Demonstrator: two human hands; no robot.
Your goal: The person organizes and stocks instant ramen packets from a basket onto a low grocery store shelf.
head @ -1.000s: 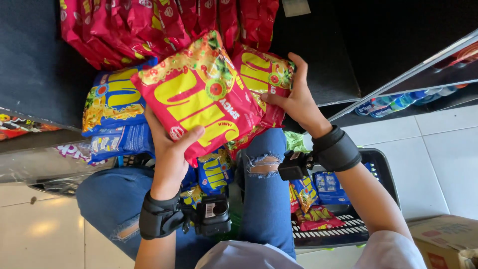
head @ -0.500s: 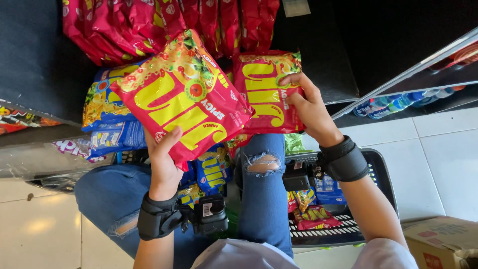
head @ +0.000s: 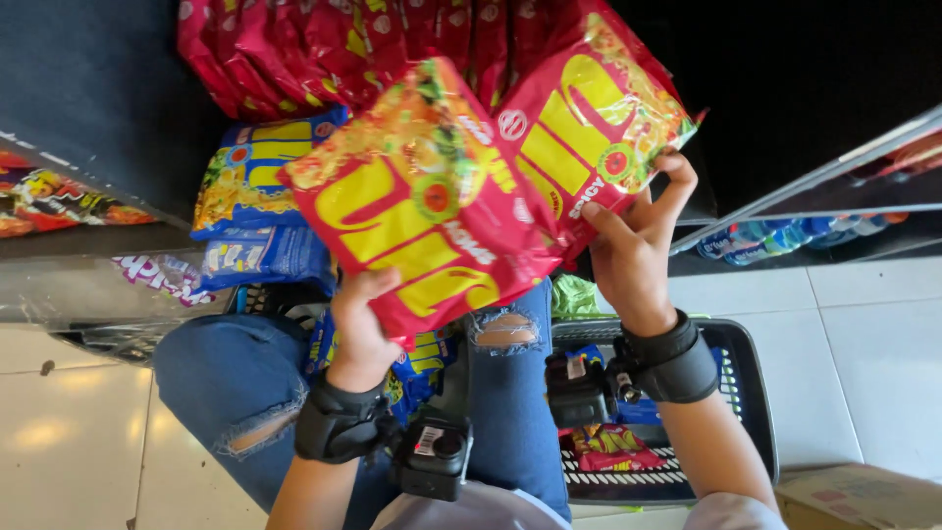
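Fingers of the left hand (head: 358,329) clench the lower edge of a big red glossy plastic snack packet with yellow lettering (head: 422,211), thumb on the front face and the other fingers hidden behind it. That packet stands tilted in front of the person's knees, above the ripped blue jeans (head: 505,393). The right hand (head: 628,250) grips a second red and yellow plastic packet (head: 589,123) at its lower right corner, thumb and forefinger pinching the edge; this packet sits higher and to the right, its left part tucked behind the first so the two overlap. Both packets are held up against a dark shelf face, just below a row of dark red foil packets (head: 324,44) standing side by side on the shelf. Blue and yellow plastic packets (head: 260,172) lie stacked to the left, partly behind the first packet. Each wrist wears a black strap with a small black camera (head: 432,456) mounted on it. Below the right wrist a black plastic shopping basket (head: 751,393) rests on the white tiled floor (head: 863,353), with a few small packets inside. A brown cardboard box (head: 863,496) shows at the bottom right corner.
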